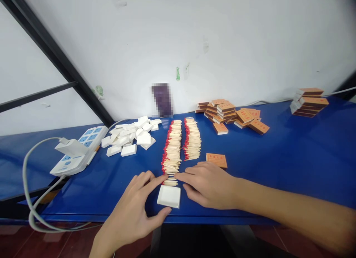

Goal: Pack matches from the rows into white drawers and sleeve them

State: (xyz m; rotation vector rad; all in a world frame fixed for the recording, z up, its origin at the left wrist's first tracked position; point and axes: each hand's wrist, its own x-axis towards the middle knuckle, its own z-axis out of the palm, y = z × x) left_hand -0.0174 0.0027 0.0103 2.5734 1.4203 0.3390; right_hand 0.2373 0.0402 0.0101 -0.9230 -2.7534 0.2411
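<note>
here, matches on blue table, white wall

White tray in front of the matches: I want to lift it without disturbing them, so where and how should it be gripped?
Probably best to pinch the white tray by its left and right side walls, coming from the near side with the left hand: it lies flat, open side up, and loose matches lie just beyond its far wall.

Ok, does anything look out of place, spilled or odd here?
Yes: a pixelated purple patch against the wall, broken into blocks unlike anything around it; what it hides can't be told. The wall also has stray green marks. The matches lie in rows, and no spill stands out.
</note>
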